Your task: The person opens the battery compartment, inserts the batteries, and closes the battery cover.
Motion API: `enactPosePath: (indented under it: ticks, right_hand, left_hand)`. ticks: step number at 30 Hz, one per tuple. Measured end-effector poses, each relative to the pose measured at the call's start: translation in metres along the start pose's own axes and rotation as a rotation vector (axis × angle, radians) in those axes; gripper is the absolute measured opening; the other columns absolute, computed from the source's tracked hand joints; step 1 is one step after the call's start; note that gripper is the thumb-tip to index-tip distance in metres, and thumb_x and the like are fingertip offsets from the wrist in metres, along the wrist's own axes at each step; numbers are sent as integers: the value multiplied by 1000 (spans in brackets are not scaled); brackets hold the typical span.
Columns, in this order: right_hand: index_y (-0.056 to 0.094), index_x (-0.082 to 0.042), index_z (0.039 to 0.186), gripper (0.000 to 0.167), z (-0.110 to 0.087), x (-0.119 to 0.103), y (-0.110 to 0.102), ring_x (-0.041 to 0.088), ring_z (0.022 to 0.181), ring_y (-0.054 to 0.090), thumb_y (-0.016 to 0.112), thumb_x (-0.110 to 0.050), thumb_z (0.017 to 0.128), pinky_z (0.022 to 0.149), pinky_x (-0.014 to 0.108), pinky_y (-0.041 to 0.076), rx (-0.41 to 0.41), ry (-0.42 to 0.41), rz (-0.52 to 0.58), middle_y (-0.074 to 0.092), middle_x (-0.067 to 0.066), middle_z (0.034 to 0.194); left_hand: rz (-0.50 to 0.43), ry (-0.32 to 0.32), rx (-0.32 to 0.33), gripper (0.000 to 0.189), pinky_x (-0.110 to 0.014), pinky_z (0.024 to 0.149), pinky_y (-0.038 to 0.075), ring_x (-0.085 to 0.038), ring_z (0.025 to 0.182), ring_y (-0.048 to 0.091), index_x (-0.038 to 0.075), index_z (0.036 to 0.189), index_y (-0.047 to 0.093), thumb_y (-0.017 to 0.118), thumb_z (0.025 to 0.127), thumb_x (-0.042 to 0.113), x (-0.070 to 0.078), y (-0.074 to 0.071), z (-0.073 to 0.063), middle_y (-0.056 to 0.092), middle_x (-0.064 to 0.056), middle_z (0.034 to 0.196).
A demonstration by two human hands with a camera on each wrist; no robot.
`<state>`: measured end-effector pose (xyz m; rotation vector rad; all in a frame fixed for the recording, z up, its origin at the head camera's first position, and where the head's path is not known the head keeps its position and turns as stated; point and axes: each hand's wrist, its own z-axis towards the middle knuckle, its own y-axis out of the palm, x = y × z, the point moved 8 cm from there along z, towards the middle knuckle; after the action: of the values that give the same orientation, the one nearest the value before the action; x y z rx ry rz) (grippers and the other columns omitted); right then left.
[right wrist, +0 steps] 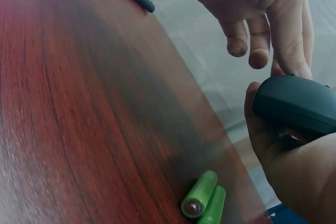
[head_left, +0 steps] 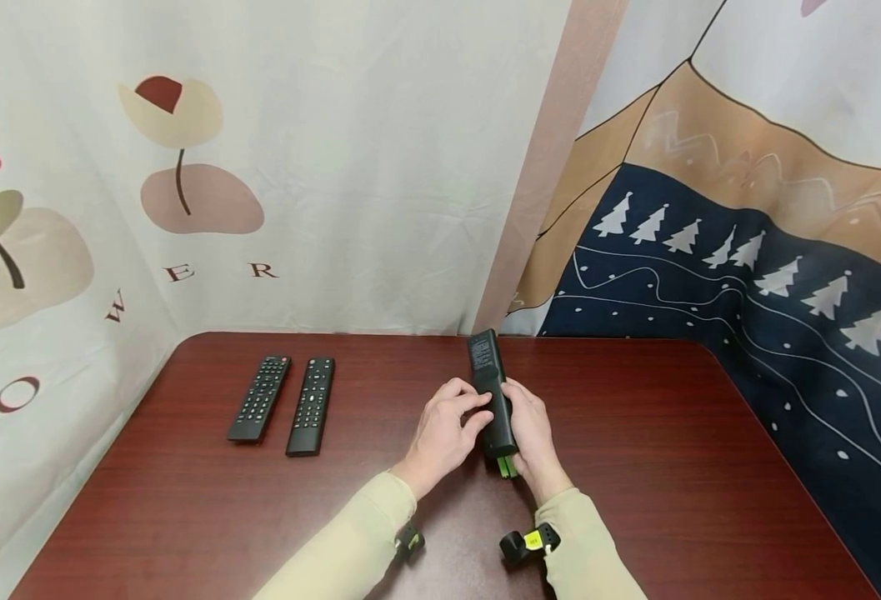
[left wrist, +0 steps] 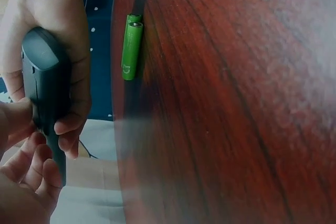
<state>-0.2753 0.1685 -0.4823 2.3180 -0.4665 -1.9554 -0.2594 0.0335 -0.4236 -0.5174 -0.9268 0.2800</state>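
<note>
My right hand (head_left: 532, 429) grips a black remote control (head_left: 494, 392) along its side, above the table, with its printed back turned up. At the lower part of that back, the bent thumb and index finger of my left hand (head_left: 443, 433) pinch at the remote; the other left fingers hang loosely in the right wrist view. What exactly sits between those fingertips is hidden. Two green batteries (left wrist: 132, 51) lie side by side on the table just below the near end of the remote, partly covered by it in the head view.
Two more black remotes lie buttons up at the left of the brown table (head_left: 185, 500): one tilted (head_left: 260, 400), one beside it (head_left: 310, 407). A printed curtain (head_left: 372, 167) hangs behind the table's back edge, and a dark blue patterned cloth (head_left: 710, 292) at the right.
</note>
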Motion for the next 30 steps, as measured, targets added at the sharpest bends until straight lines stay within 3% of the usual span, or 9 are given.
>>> enactPosePath:
  ticks: [9, 18, 25, 30]
  right_hand:
    - [60, -1, 140, 42, 1, -3, -5, 16, 93, 67, 47, -24, 107, 77, 28, 57, -17, -3, -82, 65, 19, 124]
    - [64, -3, 137, 40, 1, -6, -8, 20, 85, 68, 50, -24, 106, 71, 30, 56, -6, -8, -131, 70, 12, 110]
    - [60, -2, 140, 40, 1, -7, -10, 24, 77, 72, 49, -19, 105, 69, 40, 59, -26, 0, -97, 71, 25, 107]
    - [59, -4, 141, 41, 2, -7, -15, 26, 78, 72, 50, -19, 105, 68, 40, 60, -12, 5, -138, 70, 25, 107]
  left_hand:
    - [5, -23, -74, 29, -32, 76, 50, -22, 91, 60, 7, 124, 75, 75, 95, 15, -3, 4, 0, 63, -3, 108]
    - [59, -8, -99, 29, -37, 87, 55, -20, 101, 63, 6, 123, 74, 75, 95, 15, -7, 2, 0, 64, -4, 110]
    - [89, -19, -93, 29, -39, 84, 54, -21, 100, 62, 5, 123, 74, 75, 95, 15, -9, -6, -1, 65, -5, 110]
    - [137, -39, -108, 30, -41, 86, 54, -23, 103, 62, 7, 125, 73, 73, 96, 18, -15, -12, -2, 65, -5, 113]
